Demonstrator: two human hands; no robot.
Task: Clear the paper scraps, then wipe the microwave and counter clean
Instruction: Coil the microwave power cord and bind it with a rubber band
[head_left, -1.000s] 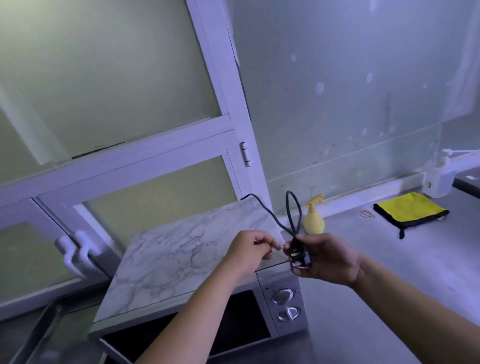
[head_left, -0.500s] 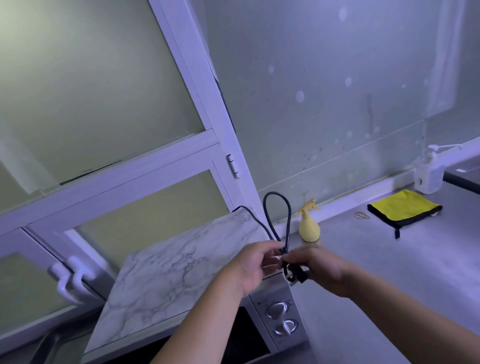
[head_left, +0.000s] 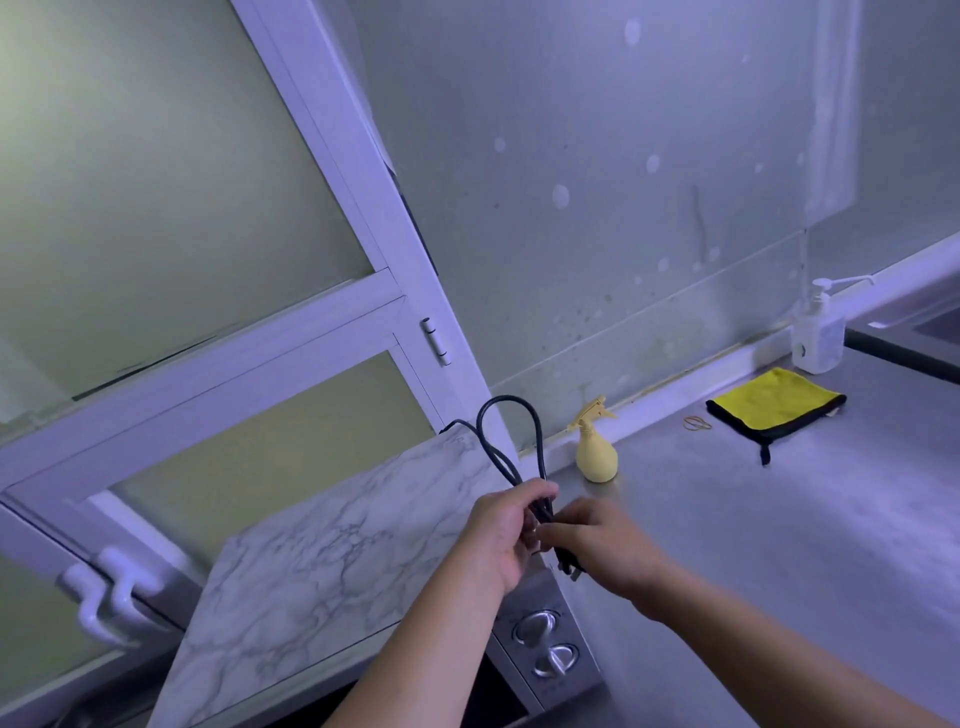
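Observation:
The microwave (head_left: 550, 654) stands at the bottom centre with a marble-patterned top (head_left: 332, 561) and two silver knobs. Its black power cord (head_left: 506, 436) runs from behind the top and loops upward above my hands. My left hand (head_left: 501, 535) grips the folded cord strands over the microwave's right front corner. My right hand (head_left: 605, 551) holds the cord's plug end just beside it, fingers curled. A yellow spray bottle (head_left: 596, 449) stands on the grey counter (head_left: 779, 545) behind my hands. A yellow cloth (head_left: 776, 402) with black edging lies flat further right. No paper scraps show.
A clear pump bottle (head_left: 818, 332) stands against the wall at the far right, next to a dark sink edge (head_left: 904, 348). A rubber band (head_left: 697, 424) lies left of the cloth. White-framed frosted windows (head_left: 208, 208) with white handles (head_left: 109, 597) fill the left.
My two hands have come together over the microwave's corner, and the left hand now grips the cord loop. The view has tilted, bringing the pump bottle into sight.

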